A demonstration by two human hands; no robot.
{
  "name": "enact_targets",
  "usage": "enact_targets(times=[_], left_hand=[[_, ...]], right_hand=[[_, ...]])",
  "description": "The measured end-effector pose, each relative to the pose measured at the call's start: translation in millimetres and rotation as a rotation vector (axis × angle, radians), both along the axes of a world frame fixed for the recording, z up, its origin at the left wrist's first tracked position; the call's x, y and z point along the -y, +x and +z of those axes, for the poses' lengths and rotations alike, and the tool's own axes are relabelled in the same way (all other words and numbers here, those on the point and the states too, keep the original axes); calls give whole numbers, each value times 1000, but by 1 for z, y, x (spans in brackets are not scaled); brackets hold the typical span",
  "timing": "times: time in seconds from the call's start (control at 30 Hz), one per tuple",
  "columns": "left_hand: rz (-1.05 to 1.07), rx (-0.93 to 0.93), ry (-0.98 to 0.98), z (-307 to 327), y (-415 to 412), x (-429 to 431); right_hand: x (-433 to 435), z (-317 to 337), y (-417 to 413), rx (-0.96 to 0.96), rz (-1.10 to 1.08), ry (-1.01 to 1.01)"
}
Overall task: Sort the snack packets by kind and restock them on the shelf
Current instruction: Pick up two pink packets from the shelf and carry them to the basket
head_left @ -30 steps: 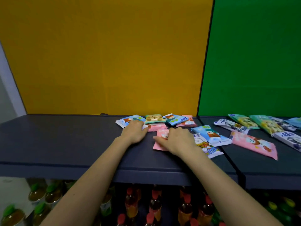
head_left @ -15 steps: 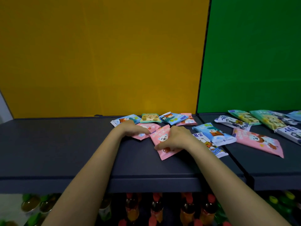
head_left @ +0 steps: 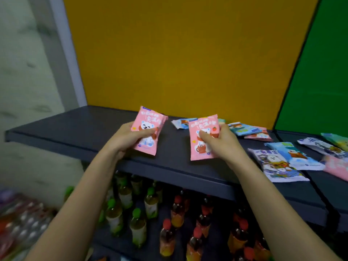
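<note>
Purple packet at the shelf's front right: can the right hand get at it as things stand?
Probably not yet. The path across the shelf looks free and the purple packet lies near the right hand, but its fingers grip a pink packet; the left hand holds a second pink packet.

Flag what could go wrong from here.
Left hand grips the left pink packet, right hand the right pink packet; neither is free to steady the loose packets. The purple-white packet lies near the shelf edge by the right forearm; a sweep might knock it onto the bottles below.
</note>
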State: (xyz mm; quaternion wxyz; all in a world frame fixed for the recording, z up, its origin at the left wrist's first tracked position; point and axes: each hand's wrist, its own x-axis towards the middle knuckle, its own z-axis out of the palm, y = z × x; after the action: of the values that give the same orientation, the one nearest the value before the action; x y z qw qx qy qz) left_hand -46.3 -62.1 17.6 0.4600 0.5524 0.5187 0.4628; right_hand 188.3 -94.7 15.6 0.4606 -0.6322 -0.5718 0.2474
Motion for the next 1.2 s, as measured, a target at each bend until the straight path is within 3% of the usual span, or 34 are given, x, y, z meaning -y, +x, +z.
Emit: enact_targets(times=[0.37, 0.6, 0.77, 0.9, 1.2], left_hand=[[887, 126, 58, -98, -221, 223], [1249, 154, -66, -169, -327, 379], [1379, 157, -204, -234, -390, 456], [1396, 235, -358, -315, -433, 488], [1263, 425, -558, -574, -472, 504]], right_hand=[[65, -71, -278, -115, 706, -69], [169, -144, -440, -123, 1049, -261], [238, -218, -529, -174, 1194, -464], [271, -310, -578, -155, 1161, -601], [293, -578, -637, -34, 1051, -801]])
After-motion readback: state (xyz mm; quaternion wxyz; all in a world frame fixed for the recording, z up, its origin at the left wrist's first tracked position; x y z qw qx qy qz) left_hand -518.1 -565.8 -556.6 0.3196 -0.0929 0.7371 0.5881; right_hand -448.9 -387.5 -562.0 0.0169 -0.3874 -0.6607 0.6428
